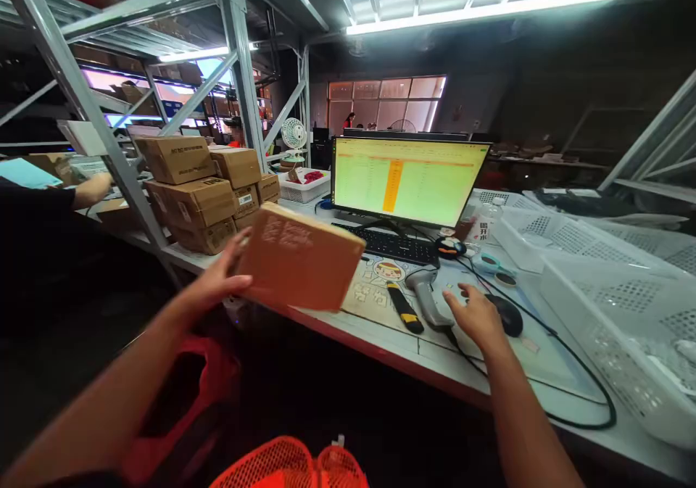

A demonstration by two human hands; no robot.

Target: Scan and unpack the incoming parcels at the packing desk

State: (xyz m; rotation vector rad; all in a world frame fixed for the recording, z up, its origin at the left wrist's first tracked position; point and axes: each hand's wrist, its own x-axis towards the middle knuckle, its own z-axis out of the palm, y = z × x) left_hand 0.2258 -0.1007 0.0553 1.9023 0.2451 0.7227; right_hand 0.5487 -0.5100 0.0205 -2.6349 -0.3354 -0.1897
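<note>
A brown cardboard box (301,259) is gripped at its left end by my left hand (231,270), held tilted over the desk's front edge. My right hand (472,310) hovers at the desk with its fingers apart, holding nothing. Just left of it lies a grey barcode scanner (429,296) with a cable, and to its right a black mouse (505,314). A black and yellow utility knife (404,307) rests on the printed desk mat (370,296), beside the scanner. Behind the knife are a black keyboard (394,245) and a lit monitor (407,180).
Stacked cardboard boxes (196,201) stand at the left by a metal rack post (236,60). White plastic baskets (614,328) fill the right side. A bottle (486,220) and tape rolls (505,279) sit near the monitor. Another person's arm (92,191) shows at far left.
</note>
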